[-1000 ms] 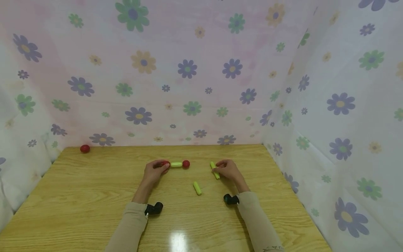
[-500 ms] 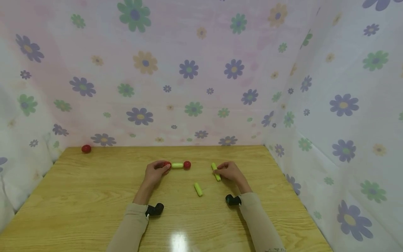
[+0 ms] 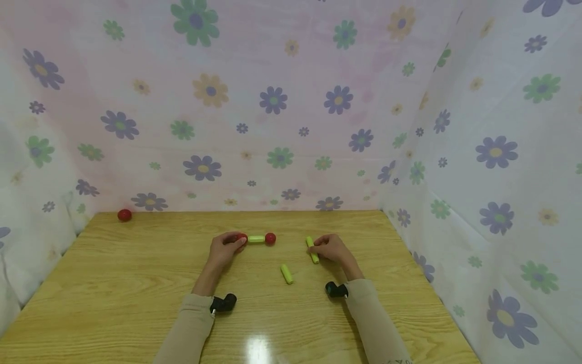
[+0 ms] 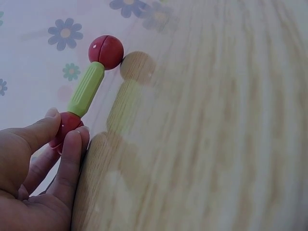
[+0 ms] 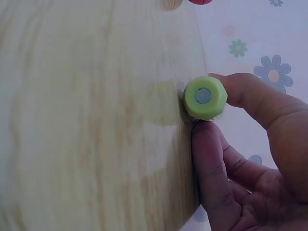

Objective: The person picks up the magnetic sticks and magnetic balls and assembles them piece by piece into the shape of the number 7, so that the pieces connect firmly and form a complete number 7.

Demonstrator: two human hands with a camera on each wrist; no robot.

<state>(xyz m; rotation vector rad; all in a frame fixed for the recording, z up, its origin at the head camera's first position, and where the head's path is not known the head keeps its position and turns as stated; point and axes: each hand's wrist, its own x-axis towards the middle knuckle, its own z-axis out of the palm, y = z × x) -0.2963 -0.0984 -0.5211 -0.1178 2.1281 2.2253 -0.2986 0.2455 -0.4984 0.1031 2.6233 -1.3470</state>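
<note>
My left hand [image 3: 223, 251] pinches a red ball [image 4: 67, 126] between thumb and fingers. That ball sits on one end of a light green ridged rod [image 4: 86, 89], and a second red ball [image 4: 106, 52] caps the other end. The joined piece lies crosswise low over the table. To its right, my right hand [image 3: 333, 248] pinches another light green rod [image 3: 312, 250], angled close to the tabletop. In the right wrist view, this rod shows its faceted end with a round grey disc in the centre. A loose green rod [image 3: 286, 274] lies nearer me, between the hands.
A lone red ball [image 3: 125, 215] rests at the back left corner of the wooden table [image 3: 136, 283]. Flower-patterned cloth [image 3: 245, 101] rises behind the table and along both sides. Each sleeve carries a small black wrist camera [image 3: 224, 303].
The view has shifted slightly. My right hand and its rod have come a touch nearer me; the left hand keeps its hold on the red ball.
</note>
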